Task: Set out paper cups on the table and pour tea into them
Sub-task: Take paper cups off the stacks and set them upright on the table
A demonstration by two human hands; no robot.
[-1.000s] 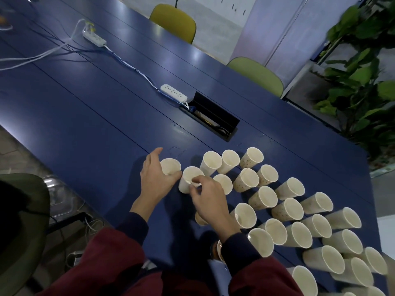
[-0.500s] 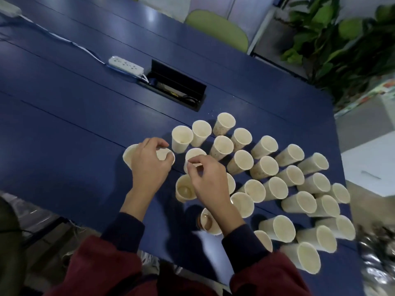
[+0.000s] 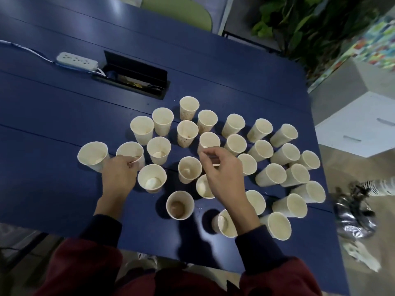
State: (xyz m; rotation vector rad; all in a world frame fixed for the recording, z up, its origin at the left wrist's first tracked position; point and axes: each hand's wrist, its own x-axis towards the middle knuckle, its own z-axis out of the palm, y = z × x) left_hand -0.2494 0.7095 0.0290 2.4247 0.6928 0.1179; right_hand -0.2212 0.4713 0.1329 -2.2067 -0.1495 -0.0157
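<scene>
Closely packed, paper cups stand on the blue table, some near its front edge; bare tabletop lies leftward. One front cup holds brown tea. Left hand grips a left cup; right hand pinches a middle cup.

A: Where is room staying open?
B: Left stretch of table lying bare; paper cups crowding centre-right, gaps between them looking tight
A: Far side?
B: Power strip, open cable hatch blocking
</scene>
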